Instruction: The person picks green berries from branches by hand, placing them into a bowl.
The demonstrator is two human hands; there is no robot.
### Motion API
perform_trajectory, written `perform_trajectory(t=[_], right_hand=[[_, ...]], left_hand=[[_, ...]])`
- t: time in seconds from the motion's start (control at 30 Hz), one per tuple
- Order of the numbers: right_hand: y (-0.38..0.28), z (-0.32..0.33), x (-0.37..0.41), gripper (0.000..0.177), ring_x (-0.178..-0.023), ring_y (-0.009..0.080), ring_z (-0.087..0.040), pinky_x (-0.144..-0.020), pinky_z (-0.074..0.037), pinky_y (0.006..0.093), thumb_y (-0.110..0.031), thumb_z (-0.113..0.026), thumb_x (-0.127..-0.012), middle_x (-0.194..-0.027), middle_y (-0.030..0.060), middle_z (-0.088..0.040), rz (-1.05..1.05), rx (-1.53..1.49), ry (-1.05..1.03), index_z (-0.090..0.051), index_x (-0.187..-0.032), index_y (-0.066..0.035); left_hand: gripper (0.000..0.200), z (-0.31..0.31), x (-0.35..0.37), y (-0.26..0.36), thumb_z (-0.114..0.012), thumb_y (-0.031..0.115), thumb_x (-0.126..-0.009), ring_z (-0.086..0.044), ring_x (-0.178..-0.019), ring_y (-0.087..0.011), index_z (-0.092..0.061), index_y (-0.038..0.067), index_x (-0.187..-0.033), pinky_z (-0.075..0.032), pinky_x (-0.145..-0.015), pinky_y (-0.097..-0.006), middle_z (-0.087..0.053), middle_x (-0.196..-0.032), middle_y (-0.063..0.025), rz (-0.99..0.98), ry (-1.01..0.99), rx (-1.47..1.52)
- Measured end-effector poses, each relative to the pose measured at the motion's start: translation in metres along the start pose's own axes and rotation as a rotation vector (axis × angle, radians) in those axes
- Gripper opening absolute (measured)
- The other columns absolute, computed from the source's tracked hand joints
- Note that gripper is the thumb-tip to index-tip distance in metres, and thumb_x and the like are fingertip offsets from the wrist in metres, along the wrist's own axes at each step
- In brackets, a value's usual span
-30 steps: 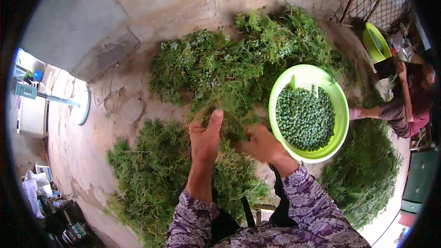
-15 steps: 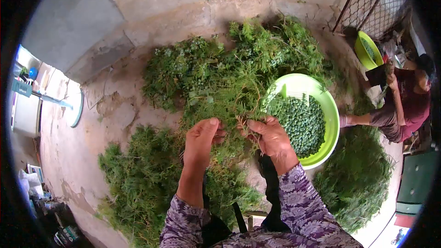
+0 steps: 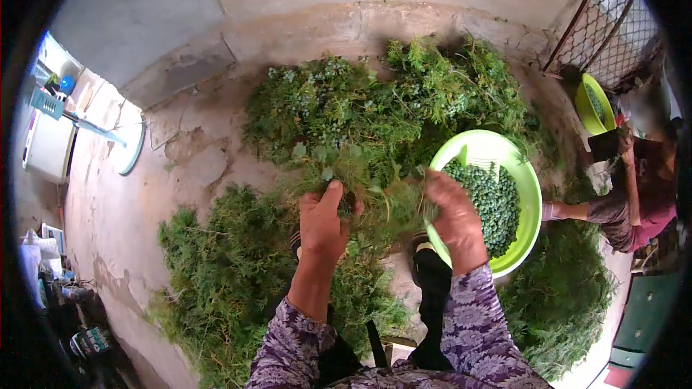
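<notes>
My left hand point(image 3: 323, 225) is closed, thumb on top, on a leafy green sprig point(image 3: 328, 173) that reaches up and right between the hands. My right hand point(image 3: 454, 216) is at the left rim of a bright green basin point(image 3: 530, 209); it is blurred, and its fingertips are by the sprig's thin leaves, so its grip is unclear. Many small round green berries point(image 3: 490, 209) lie inside the basin. Beyond my hands spreads a pile of green branches point(image 3: 346, 108) with pale berries on some of them.
More cut branches lie at the lower left point(image 3: 223, 281) and lower right point(image 3: 562, 288). A person point(image 3: 634, 187) sits at the right near another green basin point(image 3: 595, 104). A wire mesh panel point(image 3: 613, 21) stands at the upper right, a pale stand base point(image 3: 128, 145) at the left.
My right hand has moved right, away from my left hand, to the basin's rim. The whole view has shifted slightly, with the surroundings now lower and further right.
</notes>
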State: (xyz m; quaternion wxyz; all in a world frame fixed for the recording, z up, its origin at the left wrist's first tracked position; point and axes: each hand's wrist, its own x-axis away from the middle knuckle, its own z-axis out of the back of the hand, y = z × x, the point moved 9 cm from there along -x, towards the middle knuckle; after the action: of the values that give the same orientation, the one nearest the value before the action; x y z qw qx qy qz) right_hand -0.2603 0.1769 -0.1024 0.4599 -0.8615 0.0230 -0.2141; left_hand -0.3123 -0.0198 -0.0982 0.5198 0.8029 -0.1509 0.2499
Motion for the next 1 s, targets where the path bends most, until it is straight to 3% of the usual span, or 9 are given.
perform_trajectory(t=[0.07,0.2,0.3,0.4,0.5,0.6,0.67,0.9,1.0], right_hand=[[-0.014,0.033,-0.009,0.026,-0.077,0.0157,-0.057,-0.066,-0.045,0.0269,-0.013,-0.058,-0.08,-0.094,0.0097,-0.06,0.134,-0.212,0.121,-0.054,-0.104,-0.003],[-0.023,0.034,-0.002,0.028,-0.076,0.0148,-0.057,-0.067,-0.046,0.0253,-0.012,-0.059,-0.08,-0.092,0.0087,-0.06,0.146,-0.097,0.177,-0.053,-0.106,-0.001],[-0.016,0.004,-0.003,0.041,-0.079,0.0148,-0.058,-0.067,-0.046,0.0246,-0.02,-0.061,-0.079,-0.099,0.0095,-0.059,0.137,0.107,-0.049,-0.049,-0.113,-0.001],[-0.008,-0.005,-0.001,0.046,-0.077,0.0157,-0.058,-0.067,-0.046,0.0237,-0.027,-0.059,-0.081,-0.098,0.0092,-0.058,0.073,0.189,-0.129,-0.047,-0.115,0.0],[-0.002,-0.009,0.006,0.048,-0.077,0.0156,-0.058,-0.067,-0.045,0.0237,-0.032,-0.056,-0.083,-0.098,0.009,-0.057,-0.08,0.283,-0.135,-0.046,-0.116,0.002],[-0.001,-0.003,0.004,0.038,-0.071,0.0132,-0.058,-0.063,-0.045,0.0231,-0.023,-0.057,-0.082,-0.084,0.0073,-0.059,-0.077,0.301,-0.13,-0.051,-0.11,0.003],[-0.003,-0.004,0.003,0.028,-0.064,0.0111,-0.055,-0.06,-0.045,0.0221,-0.015,-0.058,-0.08,-0.071,0.0056,-0.059,-0.037,0.348,-0.143,-0.055,-0.102,0.003],[-0.002,-0.007,0.001,0.027,-0.065,0.01,-0.054,-0.061,-0.045,0.0222,-0.009,-0.056,-0.076,-0.075,0.0059,-0.061,0.064,0.428,-0.134,-0.056,-0.101,0.002],[-0.023,-0.008,0.006,0.023,-0.069,0.0074,-0.054,-0.062,-0.044,0.0199,-0.003,-0.055,-0.073,-0.079,0.0058,-0.061,0.313,0.586,0.095,-0.056,-0.096,0.004]], left_hand=[[0.016,-0.005,-0.001,0.0,-0.052,0.019,-0.084,-0.052,-0.052,-0.0104,-0.058,0.006,-0.079,-0.037,-0.044,-0.0243,-0.059,-0.068,-0.0045,-0.057,-0.109,-0.114],[0.016,-0.024,0.007,-0.009,-0.055,0.021,-0.083,-0.049,-0.046,-0.0081,-0.058,0.006,-0.08,-0.036,-0.041,-0.0221,-0.058,-0.065,-0.0011,-0.137,-0.38,-0.252],[0.018,-0.031,0.015,-0.019,-0.056,0.022,-0.083,-0.05,-0.048,-0.0076,-0.059,0.005,-0.08,-0.037,-0.042,-0.0216,-0.057,-0.062,-0.001,-0.099,-0.414,-0.271],[0.021,-0.028,0.015,-0.024,-0.06,0.02,-0.08,-0.053,-0.056,-0.0107,-0.042,0.01,-0.083,-0.042,-0.043,-0.0255,-0.057,-0.076,-0.0025,-0.054,-0.397,-0.284],[0.02,-0.024,0.015,-0.023,-0.061,0.021,-0.08,-0.054,-0.056,-0.0108,-0.044,0.011,-0.083,-0.041,-0.042,-0.0252,-0.057,-0.076,-0.0024,-0.053,-0.299,-0.306],[0.02,-0.034,0.016,-0.018,-0.057,0.022,-0.082,-0.047,-0.046,-0.0071,-0.059,0.004,-0.073,-0.036,-0.042,-0.021,-0.055,-0.057,-0.0014,-0.095,-0.4,-0.33],[0.02,-0.034,0.014,-0.023,-0.056,0.021,-0.083,-0.047,-0.046,-0.0069,-0.059,0.004,-0.073,-0.036,-0.041,-0.0209,-0.055,-0.057,-0.0013,-0.097,-0.404,-0.321],[0.018,-0.038,0.02,-0.022,-0.055,0.019,-0.083,-0.044,-0.043,-0.0062,-0.06,0.004,-0.074,-0.034,-0.039,-0.0208,-0.053,-0.055,-0.0003,-0.104,-0.395,-0.348],[0.017,-0.041,0.028,-0.027,-0.055,0.019,-0.083,-0.043,-0.042,-0.0057,-0.059,0.005,-0.074,-0.033,-0.038,-0.0202,-0.053,-0.054,0.0003,-0.077,-0.379,-0.414]])
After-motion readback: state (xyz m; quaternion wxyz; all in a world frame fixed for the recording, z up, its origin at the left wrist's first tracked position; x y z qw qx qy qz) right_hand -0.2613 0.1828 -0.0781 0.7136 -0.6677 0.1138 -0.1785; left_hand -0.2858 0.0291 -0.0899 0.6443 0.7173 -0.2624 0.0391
